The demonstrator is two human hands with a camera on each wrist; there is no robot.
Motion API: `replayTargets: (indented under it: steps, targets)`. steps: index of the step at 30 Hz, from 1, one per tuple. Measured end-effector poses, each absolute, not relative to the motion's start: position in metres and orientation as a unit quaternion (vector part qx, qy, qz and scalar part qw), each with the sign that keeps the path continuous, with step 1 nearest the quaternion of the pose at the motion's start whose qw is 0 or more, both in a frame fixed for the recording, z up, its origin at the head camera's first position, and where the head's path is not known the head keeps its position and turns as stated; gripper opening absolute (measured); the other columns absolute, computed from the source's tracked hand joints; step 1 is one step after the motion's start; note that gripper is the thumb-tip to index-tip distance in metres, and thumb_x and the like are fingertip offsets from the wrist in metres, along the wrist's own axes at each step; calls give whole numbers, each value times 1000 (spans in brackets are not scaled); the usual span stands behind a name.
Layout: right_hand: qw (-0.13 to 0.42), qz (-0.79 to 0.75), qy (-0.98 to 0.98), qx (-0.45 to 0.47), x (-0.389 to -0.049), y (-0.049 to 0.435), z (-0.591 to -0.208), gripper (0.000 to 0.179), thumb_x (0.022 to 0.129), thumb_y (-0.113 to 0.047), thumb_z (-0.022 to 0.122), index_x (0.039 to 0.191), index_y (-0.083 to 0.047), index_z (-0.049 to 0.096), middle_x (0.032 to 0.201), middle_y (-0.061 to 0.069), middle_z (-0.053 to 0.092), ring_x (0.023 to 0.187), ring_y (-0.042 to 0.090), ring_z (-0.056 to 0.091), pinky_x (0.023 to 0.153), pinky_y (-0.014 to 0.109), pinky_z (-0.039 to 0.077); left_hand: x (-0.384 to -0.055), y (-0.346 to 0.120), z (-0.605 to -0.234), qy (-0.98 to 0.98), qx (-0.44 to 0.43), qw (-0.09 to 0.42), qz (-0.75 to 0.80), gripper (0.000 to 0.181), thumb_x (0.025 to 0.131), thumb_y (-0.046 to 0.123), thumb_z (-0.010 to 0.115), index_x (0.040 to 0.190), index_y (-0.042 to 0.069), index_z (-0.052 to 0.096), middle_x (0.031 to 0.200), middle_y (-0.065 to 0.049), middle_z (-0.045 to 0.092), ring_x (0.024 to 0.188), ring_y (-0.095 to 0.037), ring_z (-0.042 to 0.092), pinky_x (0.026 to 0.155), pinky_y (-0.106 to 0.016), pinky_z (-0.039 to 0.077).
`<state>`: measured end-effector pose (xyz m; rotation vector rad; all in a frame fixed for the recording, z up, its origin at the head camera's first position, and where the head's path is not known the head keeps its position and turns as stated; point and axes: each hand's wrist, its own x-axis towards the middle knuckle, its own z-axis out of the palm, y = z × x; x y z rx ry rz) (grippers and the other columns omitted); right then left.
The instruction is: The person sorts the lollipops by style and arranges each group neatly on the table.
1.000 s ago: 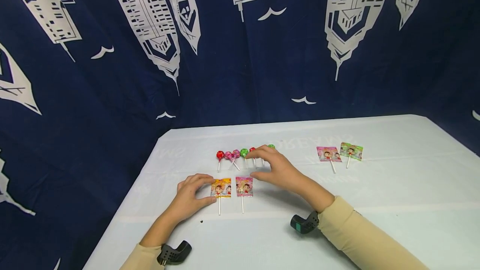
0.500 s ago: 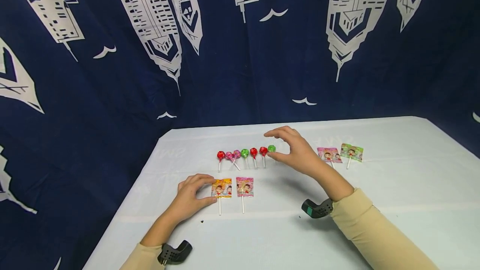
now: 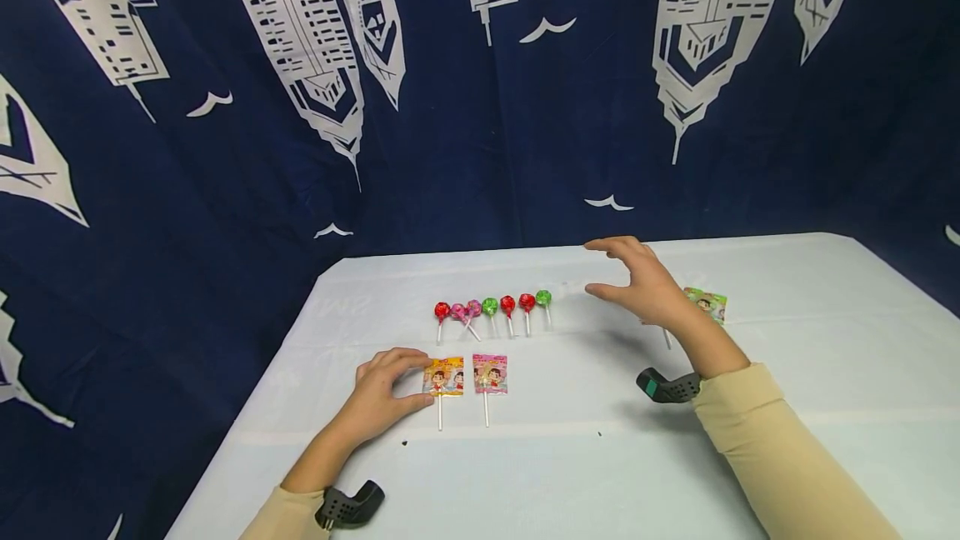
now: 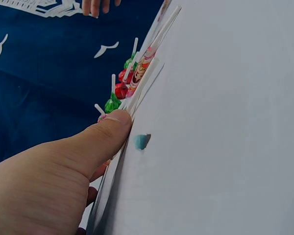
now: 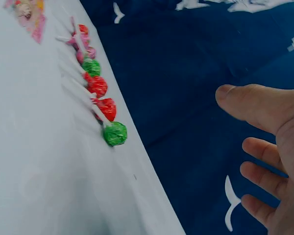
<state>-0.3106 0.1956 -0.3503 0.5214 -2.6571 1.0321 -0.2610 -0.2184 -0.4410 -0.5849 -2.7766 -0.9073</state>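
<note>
Beside an orange-wrapped flat lollipop (image 3: 448, 375), my left hand (image 3: 381, 394) has thumb and forefinger at the left corners of its wrapper, holding it flat on the table. In the left wrist view the thumb (image 4: 105, 134) lies along the wrapper edge; the other fingers are mostly hidden. A pink-wrapped flat lollipop (image 3: 490, 373) lies just to the right. My right hand (image 3: 645, 286) is over the right of the table, thumb and fingers spread apart, holding nothing. It covers most of another pink flat lollipop, whose stick (image 3: 667, 338) shows; a green-wrapped one (image 3: 707, 304) lies partly behind the wrist.
Several ball lollipops in red, pink and green wrappers form a row behind the flat pair, ending at a green ball lollipop (image 3: 543, 297). Two pink ones cross sticks. The white table (image 3: 525, 482) meets a dark blue printed curtain (image 3: 480, 148) at the back.
My right hand has moved right, from above the ball lollipop row to the far pair of flat lollipops, uncovering the row. My left hand has stayed at the orange-wrapped lollipop.
</note>
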Motion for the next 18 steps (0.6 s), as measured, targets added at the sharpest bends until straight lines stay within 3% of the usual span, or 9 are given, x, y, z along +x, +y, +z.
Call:
replayTargets:
  steps: [4, 12, 18]
  targets:
    - [107, 372, -905, 176, -315, 209, -352, 63, 90, -22, 75, 145, -12, 47, 148, 17, 43, 133, 38, 41, 109, 59, 34, -261, -219, -441, -929, -197, 83, -301, 47, 79, 30, 85, 122, 22, 70, 129, 5, 64, 129, -24, 50, 103, -50, 24]
    - [67, 358, -922, 128, -318, 231, -359, 70, 91, -32, 73, 150, -15, 40, 156, 19, 34, 141, 44, 27, 106, 71, 30, -260, -219, -441, -929, -195, 80, -305, 46, 79, 30, 85, 122, 22, 70, 129, 4, 64, 129, -24, 50, 104, -51, 23]
    - [54, 334, -935, 107, -321, 250, -371, 73, 92, -34, 71, 152, -12, 37, 156, 24, 31, 139, 49, 26, 105, 73, 25, -261, -219, -442, -929, -196, 78, -305, 47, 79, 31, 84, 123, 23, 69, 130, 6, 63, 130, -23, 49, 104, -51, 23]
